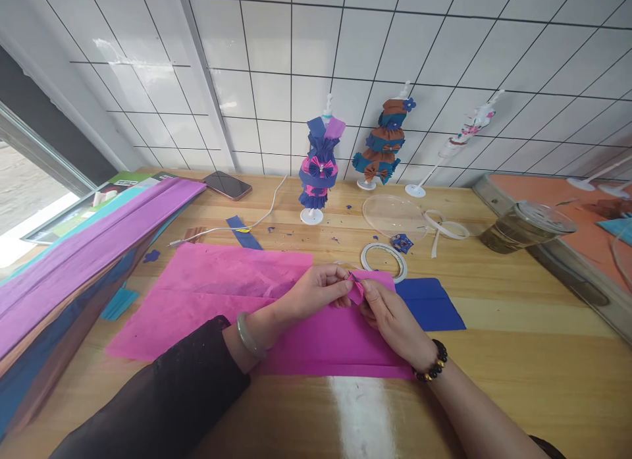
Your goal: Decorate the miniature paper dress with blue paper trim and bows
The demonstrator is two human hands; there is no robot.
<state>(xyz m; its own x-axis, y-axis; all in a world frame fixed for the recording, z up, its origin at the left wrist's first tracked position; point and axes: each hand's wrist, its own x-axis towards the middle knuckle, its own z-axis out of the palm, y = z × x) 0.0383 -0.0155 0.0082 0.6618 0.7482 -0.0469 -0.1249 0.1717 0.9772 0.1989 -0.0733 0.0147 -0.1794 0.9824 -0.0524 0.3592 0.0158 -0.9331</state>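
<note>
A small folded piece of pink paper (356,293) is pinched between the fingers of both hands. My left hand (316,288) grips its left side, with the thumb on top. My right hand (392,317) holds its right side between thumb and fingers. Something small and dark shows at the paper's upper edge, too small to name. Below the hands lies a large sheet of magenta paper (326,347), and a lighter pink sheet (217,281) spreads to the left. Dark blue paper (432,306) sits to the right, and a roll of white double-sided tape (365,255) is just beyond the hands.
Along the tiled wall stand dolls in blue-pink (318,172) and brown-teal paper dresses (382,146), plus a slanted, barely dressed figure (467,130). A phone (228,185) and white cable (222,229) lie behind; coloured paper (99,248) is at left, a lidded cup (523,227) at right.
</note>
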